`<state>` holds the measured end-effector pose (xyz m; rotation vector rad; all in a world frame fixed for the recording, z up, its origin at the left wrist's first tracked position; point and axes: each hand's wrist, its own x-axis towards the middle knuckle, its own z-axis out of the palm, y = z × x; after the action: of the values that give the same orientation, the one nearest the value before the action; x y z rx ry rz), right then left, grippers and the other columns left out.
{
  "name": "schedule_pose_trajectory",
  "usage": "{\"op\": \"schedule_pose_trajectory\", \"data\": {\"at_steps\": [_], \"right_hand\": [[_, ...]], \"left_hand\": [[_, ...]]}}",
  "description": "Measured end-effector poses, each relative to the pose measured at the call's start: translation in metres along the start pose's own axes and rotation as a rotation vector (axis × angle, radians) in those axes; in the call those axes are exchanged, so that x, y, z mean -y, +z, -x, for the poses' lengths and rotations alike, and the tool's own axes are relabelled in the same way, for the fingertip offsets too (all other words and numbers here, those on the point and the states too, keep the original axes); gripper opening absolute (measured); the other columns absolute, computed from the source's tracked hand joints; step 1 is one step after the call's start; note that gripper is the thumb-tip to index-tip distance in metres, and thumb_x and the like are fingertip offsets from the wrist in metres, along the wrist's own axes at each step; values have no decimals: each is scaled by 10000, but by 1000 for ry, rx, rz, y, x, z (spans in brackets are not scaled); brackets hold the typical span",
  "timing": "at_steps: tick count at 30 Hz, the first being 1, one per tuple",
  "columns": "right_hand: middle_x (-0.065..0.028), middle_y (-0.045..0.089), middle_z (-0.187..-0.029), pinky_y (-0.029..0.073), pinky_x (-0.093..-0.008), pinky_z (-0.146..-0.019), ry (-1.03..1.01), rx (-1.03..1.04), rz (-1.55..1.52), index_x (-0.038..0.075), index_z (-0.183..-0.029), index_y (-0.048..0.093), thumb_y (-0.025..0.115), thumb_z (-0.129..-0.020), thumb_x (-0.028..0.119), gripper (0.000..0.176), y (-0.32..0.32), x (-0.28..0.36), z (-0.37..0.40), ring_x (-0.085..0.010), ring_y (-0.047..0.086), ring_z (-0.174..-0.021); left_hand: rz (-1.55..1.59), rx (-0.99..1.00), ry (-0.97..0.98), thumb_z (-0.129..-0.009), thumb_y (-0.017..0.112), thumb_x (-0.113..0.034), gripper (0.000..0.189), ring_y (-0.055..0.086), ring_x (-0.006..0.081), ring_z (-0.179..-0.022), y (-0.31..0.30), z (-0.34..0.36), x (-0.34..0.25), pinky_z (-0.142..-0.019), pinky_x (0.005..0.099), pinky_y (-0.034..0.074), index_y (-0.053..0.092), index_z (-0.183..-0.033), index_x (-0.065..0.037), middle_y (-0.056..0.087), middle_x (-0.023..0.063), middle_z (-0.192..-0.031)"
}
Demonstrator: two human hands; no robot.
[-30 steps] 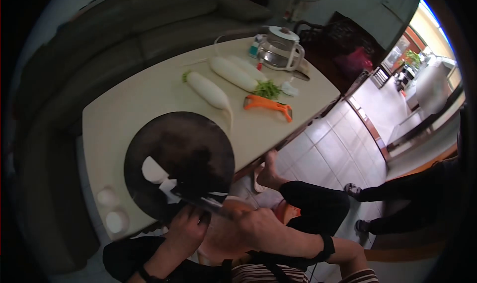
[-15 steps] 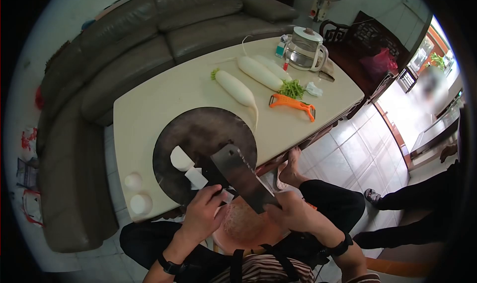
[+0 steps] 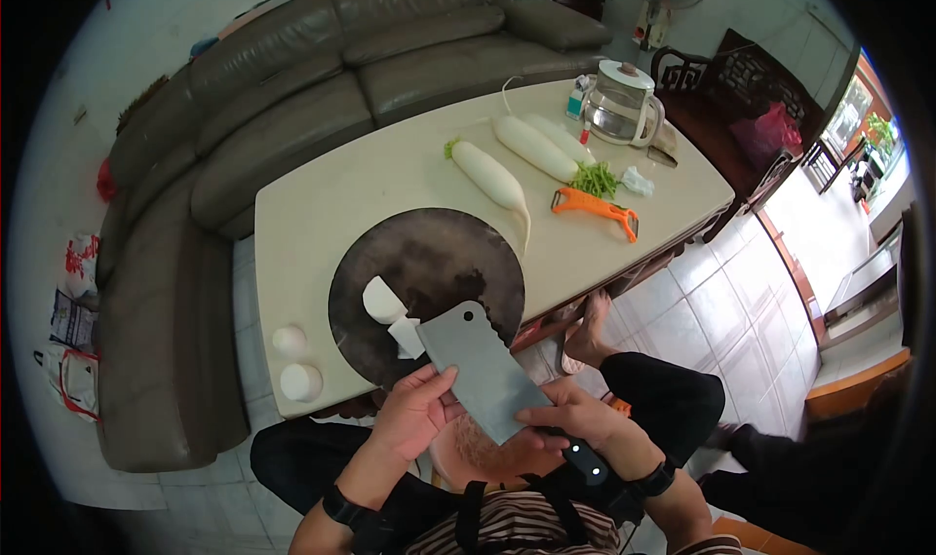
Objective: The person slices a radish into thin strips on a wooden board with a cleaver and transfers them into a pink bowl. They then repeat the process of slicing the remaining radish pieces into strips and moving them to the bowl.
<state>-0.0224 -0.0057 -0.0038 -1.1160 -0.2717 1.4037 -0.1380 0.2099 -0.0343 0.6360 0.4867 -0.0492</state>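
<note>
My right hand (image 3: 585, 421) grips the black handle of a wide cleaver (image 3: 487, 375), its blade lying tilted flat side up. My left hand (image 3: 414, 419) is at the blade's left edge, thumb on top and fingers partly hidden beneath. Under the blade and hands is a pinkish basin (image 3: 456, 469), its contents mostly covered. Just beyond the cleaver, a round dark cutting board (image 3: 419, 248) carries a cut white radish chunk (image 3: 383, 300) and a smaller radish piece (image 3: 405, 338). Two white radish-like pieces (image 3: 301, 382) sit at the table's near left corner.
Whole white radishes (image 3: 489, 175), an orange peeler (image 3: 595, 212), green leaf stubs (image 3: 594, 179) and a glass kettle (image 3: 619, 107) are on the table (image 3: 322, 190). A grey sofa (image 3: 273, 116) runs behind and left. Another person's dark-clothed legs (image 3: 770, 492) are at right.
The cleaver has turned so its flat side faces up. My left hand has moved from a small radish piece onto the blade. The view shifted, and the person at right moved.
</note>
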Motion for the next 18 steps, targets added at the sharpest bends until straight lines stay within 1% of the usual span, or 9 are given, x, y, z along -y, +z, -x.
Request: {"op": "schedule_pose_trajectory", "data": {"at_steps": [2, 4, 5, 7, 8, 12, 14, 16, 18], "right_hand": [[-48, 596, -655, 352, -218, -412, -10, -29, 6, -19, -865, 640, 595, -943, 100, 149, -4, -3, 5, -61, 464, -434], [-36, 587, -655, 351, -205, -421, -4, -85, 61, -25, -1121, 597, 576, -946, 91, 212, -13, -6, 11, -65, 462, -443], [-36, 587, -655, 351, -205, -421, 1, -87, 52, -25, -1121, 597, 576, -946, 91, 212, -18, -7, 15, -65, 462, -443], [-40, 594, -635, 362, -216, -422, -55, -192, 130, -21, -935, 644, 595, -942, 118, 147, -26, -4, 22, -69, 476, -444], [-47, 605, -626, 381, -228, -420, -116, -231, 152, -14, -790, 635, 607, -940, 145, 220, -28, 5, 28, -75, 491, -441], [-95, 589, -602, 384, -250, -364, -181, -369, -22, -22, -845, 621, 581, -926, 66, 126, -62, 30, 49, -89, 442, -367], [-96, 568, -588, 365, -243, -344, -214, -413, -167, -24, -897, 597, 565, -933, 60, 97, -79, 41, 53, -76, 406, -348], [-86, 560, -592, 349, -230, -332, -292, -428, -172, -23, -909, 579, 547, -940, 56, 90, -98, 40, 53, -56, 382, -344], [-83, 557, -594, 359, -226, -334, -320, -404, -267, -21, -907, 577, 545, -943, 59, 94, -113, 36, 51, -51, 377, -345]], "left_hand": [[-16, 12, -8, -987, 557, -79, 273, 642, 223, -1076, -7, -4, 11, -963, 383, 531, 574, -1238, 26, 643, 120, -1174], [-40, 8, -17, -985, 555, -75, 248, 646, 220, -1064, -5, -2, 17, -954, 380, 533, 595, -1214, 12, 657, 112, -1139], [-63, 4, -24, -984, 553, -71, 226, 650, 217, -1052, -4, -1, 20, -946, 376, 535, 617, -1190, -2, 671, 104, -1104], [-111, -2, -54, -977, 565, -65, 229, 648, 212, -1056, -4, 1, 24, -945, 378, 536, 623, -1189, -2, 673, 108, -1106], [-159, -3, -77, -970, 577, -60, 231, 647, 207, -1060, -4, 1, 27, -944, 380, 538, 628, -1188, -2, 675, 113, -1107], [-527, 2, -16, -965, 578, -41, 241, 640, 182, -1078, -8, 4, 51, -966, 329, 510, 637, -1191, 19, 676, 101, -1136], [-956, 60, 66, -965, 569, -28, 266, 630, 145, -1082, -12, 3, 63, -967, 264, 474, 633, -1215, 33, 672, 84, -1185], [-994, 49, 8, -948, 545, 12, 323, 633, 97, -1010, -18, -2, 74, -899, 226, 484, 618, -1263, 4, 683, 69, -1151], [-1135, 114, 184, -927, 522, 47, 356, 632, 106, -1030, -25, -9, 82, -886, 227, 488, 624, -1263, -13, 684, 93, -1146]]}}
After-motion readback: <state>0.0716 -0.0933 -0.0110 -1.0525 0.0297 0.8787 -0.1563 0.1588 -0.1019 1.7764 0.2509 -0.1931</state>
